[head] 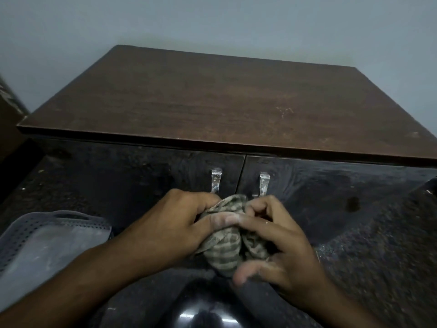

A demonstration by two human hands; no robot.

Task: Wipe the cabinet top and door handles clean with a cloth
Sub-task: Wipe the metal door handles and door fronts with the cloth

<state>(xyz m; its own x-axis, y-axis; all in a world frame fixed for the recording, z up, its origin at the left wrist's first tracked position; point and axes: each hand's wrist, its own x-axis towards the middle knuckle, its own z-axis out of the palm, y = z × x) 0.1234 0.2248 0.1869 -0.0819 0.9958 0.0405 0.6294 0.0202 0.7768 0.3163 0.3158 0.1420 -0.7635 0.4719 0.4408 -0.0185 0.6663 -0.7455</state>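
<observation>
Right hand [281,242] and left hand [172,223] clutch bunched cloth [227,249] between them.

You are in a plain domestic room: a brown laminate cabinet [201,100] with two dark doors and metal handles [216,179] stands against a bare painted wall [212,20], with a perforated plastic basket [47,233] alongside on speckled dark flooring [378,233].

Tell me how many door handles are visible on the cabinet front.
2. The left handle is on the left door, the right handle on the right door, both beside the centre gap. Their lower ends are hidden behind the cloth.
</observation>
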